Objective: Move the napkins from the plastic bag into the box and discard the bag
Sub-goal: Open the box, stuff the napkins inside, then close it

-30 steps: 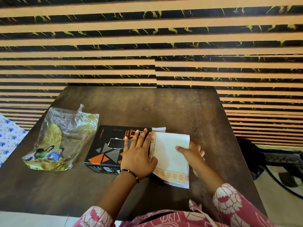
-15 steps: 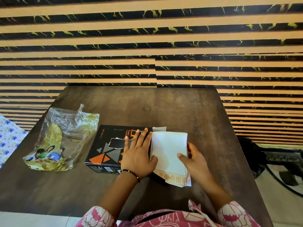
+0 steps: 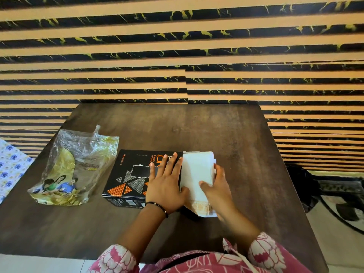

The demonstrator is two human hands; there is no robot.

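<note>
A black box (image 3: 128, 174) with orange and grey triangles lies flat on the brown table (image 3: 216, 131). My left hand (image 3: 167, 184) rests palm down on the box's right part, fingers spread. A stack of white napkins (image 3: 195, 174) with an orange patterned border sits at the box's right end. My right hand (image 3: 218, 186) grips the stack from its right side, thumb on top. The clear and yellow plastic bag (image 3: 74, 168) lies crumpled to the left of the box, apart from both hands.
A striped black and tan wall (image 3: 177, 56) stands right behind the table. A blue flowered cloth (image 3: 11, 166) shows at the left edge. Dark cables and a fan base (image 3: 338, 200) lie on the floor at the right.
The napkin stack has been squared up and pushed left against the box's end. My right hand moved from under its right edge onto the stack's side. My left hand stayed on the box.
</note>
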